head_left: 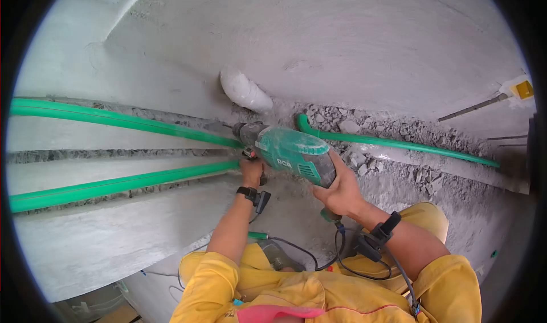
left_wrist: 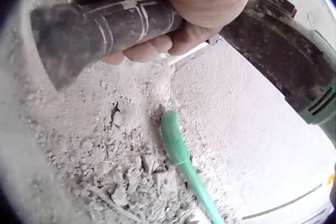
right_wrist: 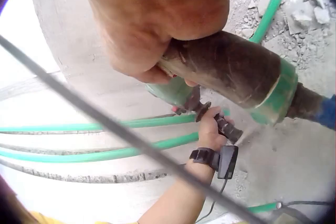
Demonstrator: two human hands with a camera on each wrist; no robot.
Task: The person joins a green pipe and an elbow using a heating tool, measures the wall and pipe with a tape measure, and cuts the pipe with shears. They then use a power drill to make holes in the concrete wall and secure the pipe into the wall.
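A green and black hammer drill (head_left: 290, 147) lies across the middle of the head view, its nose pointing left toward the wall. My right hand (head_left: 345, 189) grips its rear handle, and in the right wrist view the fingers wrap round the dark rubber of that handle (right_wrist: 226, 69). Near the front, my left hand (head_left: 250, 172) holds the ribbed black side handle (left_wrist: 126, 27). A thin bit at the nose overlaps the wall beside the upper green pipe (head_left: 125, 120). The lower green pipe (head_left: 125, 183) runs toward my left hand.
A dusty white pipe elbow (head_left: 245, 90) juts out above the drill. Broken rubble (head_left: 407, 126) fills the channel at right, with a bent green pipe (head_left: 393, 143) along it. The black power cord (head_left: 302, 249) loops near the person's yellow-clothed legs. A yellow box (head_left: 523, 89) sits at far right.
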